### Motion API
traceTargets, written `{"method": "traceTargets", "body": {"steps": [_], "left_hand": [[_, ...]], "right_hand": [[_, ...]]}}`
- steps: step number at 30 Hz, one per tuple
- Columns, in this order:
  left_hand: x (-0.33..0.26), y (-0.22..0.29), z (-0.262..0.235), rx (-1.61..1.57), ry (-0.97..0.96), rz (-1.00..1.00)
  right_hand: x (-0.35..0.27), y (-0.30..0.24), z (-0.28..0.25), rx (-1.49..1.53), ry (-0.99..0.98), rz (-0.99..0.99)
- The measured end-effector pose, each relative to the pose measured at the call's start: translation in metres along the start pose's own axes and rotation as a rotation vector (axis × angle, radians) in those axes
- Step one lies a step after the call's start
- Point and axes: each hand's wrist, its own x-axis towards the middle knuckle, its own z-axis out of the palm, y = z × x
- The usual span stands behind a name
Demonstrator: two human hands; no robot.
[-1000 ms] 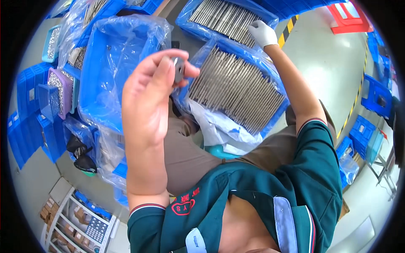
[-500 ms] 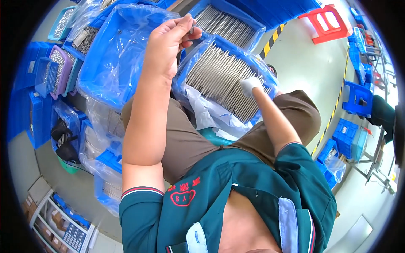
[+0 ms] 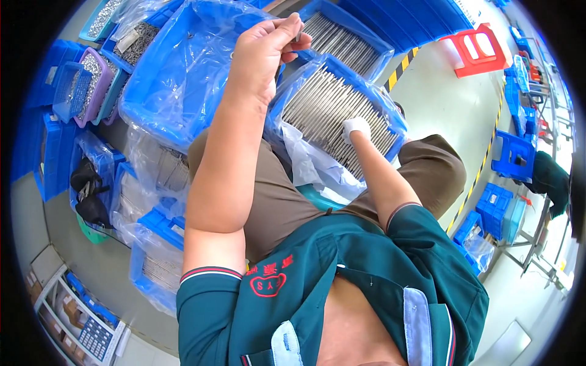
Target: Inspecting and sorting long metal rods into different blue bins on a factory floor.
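My bare left hand [image 3: 264, 56] is raised over the gap between the bins, thumb and fingers pinched together. A small dark metallic bit shows at its fingertips, too little to name. In a white glove, my right hand [image 3: 356, 129] rests on the thin metal rods [image 3: 323, 100] that fill a blue bin lined with clear plastic. Its fingers point down among the rods and are mostly hidden by the glove and wrist. Behind that bin stands a second blue bin of similar rods [image 3: 342, 44]. Left of my left hand is a large blue bin [image 3: 177, 79] with a plastic liner.
Baskets of small metal parts [image 3: 91, 85] stand at the far left. Black shoes [image 3: 91, 195] lie in a bin below them. A red stool [image 3: 479, 52] and blue stool [image 3: 511, 155] stand at right, past yellow-black floor tape [image 3: 403, 68]. Another person's dark sleeve [image 3: 549, 180] shows there.
My right hand has shifted left across the rods. In the picture, my left hand and the bins sit slightly farther right, with the view itself moving; the left pinch looks the same.
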Motion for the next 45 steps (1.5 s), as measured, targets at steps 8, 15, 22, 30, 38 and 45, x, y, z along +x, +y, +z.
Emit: {"method": "traceTargets", "body": {"steps": [8,15,22,30,38,45], "left_hand": [[-0.008,0.005,-0.004,0.018,0.036,0.044],[-0.006,0.008,0.001,-0.049,0.034,0.032],[-0.003,0.011,-0.012,-0.100,0.056,0.012],[0.002,0.017,-0.023,-0.163,0.093,0.011],[0.005,0.017,-0.030,-0.197,0.097,-0.001],[0.009,0.013,-0.029,-0.213,0.080,0.018]], "right_hand": [[-0.034,-0.040,-0.028,0.191,0.270,0.269],[-0.028,-0.105,-0.069,0.187,0.156,0.103],[-0.017,-0.173,-0.067,0.229,0.337,0.163],[0.004,-0.203,-0.063,0.167,0.421,0.353],[0.007,-0.192,-0.056,0.127,0.439,0.350],[0.019,-0.177,-0.049,0.096,0.523,0.372]]}}
